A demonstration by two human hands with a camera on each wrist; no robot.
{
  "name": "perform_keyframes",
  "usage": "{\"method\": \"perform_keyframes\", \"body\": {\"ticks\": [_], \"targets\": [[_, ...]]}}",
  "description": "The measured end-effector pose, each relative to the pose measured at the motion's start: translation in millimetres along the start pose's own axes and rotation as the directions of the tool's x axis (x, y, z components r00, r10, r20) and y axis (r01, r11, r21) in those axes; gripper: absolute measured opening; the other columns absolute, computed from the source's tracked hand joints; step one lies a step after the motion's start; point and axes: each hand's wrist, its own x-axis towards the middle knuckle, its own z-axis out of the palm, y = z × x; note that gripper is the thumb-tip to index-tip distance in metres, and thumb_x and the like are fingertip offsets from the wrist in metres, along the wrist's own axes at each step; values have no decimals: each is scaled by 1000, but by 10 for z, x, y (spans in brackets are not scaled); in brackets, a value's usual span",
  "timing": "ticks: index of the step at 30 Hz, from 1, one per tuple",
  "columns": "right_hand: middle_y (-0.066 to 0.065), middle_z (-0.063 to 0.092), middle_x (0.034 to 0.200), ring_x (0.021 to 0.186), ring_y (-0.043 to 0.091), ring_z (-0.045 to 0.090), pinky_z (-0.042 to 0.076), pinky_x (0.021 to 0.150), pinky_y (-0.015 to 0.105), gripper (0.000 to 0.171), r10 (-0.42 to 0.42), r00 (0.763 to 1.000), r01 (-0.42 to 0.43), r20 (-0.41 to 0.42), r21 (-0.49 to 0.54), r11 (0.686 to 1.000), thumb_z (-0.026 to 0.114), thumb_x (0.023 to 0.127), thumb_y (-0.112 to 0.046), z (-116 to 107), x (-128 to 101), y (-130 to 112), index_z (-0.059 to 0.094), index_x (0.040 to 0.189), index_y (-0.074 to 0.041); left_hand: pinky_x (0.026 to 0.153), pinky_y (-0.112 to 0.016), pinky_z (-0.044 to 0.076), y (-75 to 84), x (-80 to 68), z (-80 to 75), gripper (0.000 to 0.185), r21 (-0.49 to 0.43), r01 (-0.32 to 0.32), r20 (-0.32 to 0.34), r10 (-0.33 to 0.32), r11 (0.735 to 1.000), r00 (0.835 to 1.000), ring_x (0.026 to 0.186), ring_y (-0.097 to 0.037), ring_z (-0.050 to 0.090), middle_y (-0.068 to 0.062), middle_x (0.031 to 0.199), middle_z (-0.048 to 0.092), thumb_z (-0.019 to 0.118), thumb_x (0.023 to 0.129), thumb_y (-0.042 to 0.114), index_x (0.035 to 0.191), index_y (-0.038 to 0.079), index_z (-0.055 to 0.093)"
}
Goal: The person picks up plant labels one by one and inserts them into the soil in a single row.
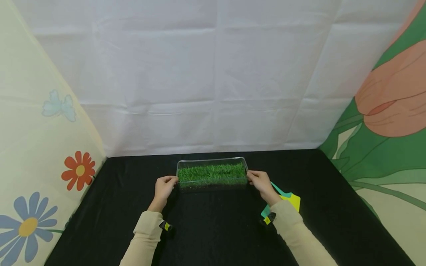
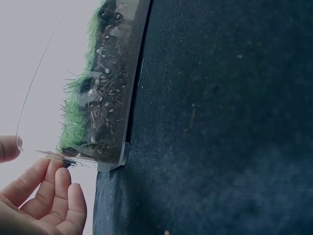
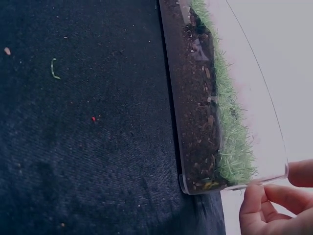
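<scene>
Left hand (image 1: 164, 187), right hand (image 1: 261, 181) pinching clear tray (image 1: 212, 161) ends; grass (image 1: 211, 173), soil inside

The clear tray (image 1: 212, 161) holds bright green grass (image 1: 211, 173) over dark brown soil (image 3: 195, 107) flecked with pale bits. It sits on a black cloth (image 1: 213, 229). Both sleeves (image 1: 146, 236) are beige. The backdrop (image 1: 213, 74) is white (creased), and 1 side panel (image 1: 40, 147) is cream with red and blue flowers.
</scene>
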Motion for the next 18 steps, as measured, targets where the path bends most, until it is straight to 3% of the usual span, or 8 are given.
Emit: {"method": "perform_keyframes", "body": {"ticks": [18], "targets": [[29, 51, 120, 101, 35, 53, 47, 82, 42, 35, 10, 1000, -10, 4, -8, 1000, 45, 95, -8, -21, -23, -38, 48, 124, 11, 71, -37, 49, 9, -27, -19, 21, 4, -8, -4, 8, 1000, 1000, 83, -27, 58, -15, 93, 63, 57, 86, 10, 95, -6, 67]]}}
